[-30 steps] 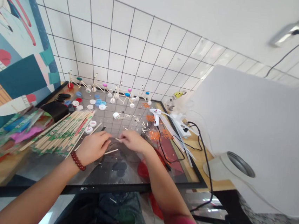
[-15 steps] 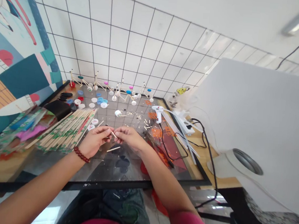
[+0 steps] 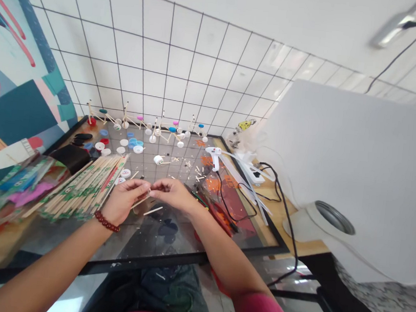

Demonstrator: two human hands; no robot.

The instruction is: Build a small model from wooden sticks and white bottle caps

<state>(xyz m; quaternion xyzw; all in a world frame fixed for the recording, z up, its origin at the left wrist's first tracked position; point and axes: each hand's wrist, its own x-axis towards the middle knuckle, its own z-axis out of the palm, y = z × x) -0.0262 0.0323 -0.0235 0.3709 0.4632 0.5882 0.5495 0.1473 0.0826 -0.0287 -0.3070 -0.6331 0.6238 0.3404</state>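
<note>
My left hand (image 3: 127,198), with a dark red bead bracelet on the wrist, is closed in a pinch over the dark glass tabletop. My right hand (image 3: 172,194) is pinched fingertip to fingertip with it. Between them they grip a short wooden stick (image 3: 140,201), whose lower end slants out beneath the left fingers; its upper end is mostly hidden by the fingertips. A second cut stick (image 3: 153,211) lies on the glass just below. To the left of the hands is a pile of paper-wrapped chopsticks (image 3: 87,186).
Bottle caps (image 3: 138,149) and small stick-and-cap models (image 3: 172,130) stand along the back. Cut stick bits (image 3: 199,175) are scattered mid-table. On the right lie a white glue gun (image 3: 214,157), its black cord, glue sticks (image 3: 244,186) and a power strip (image 3: 256,174).
My fingertips have come closer together, and the stick now points down to the left, more covered by the fingers. The whole view has shifted slightly.
</note>
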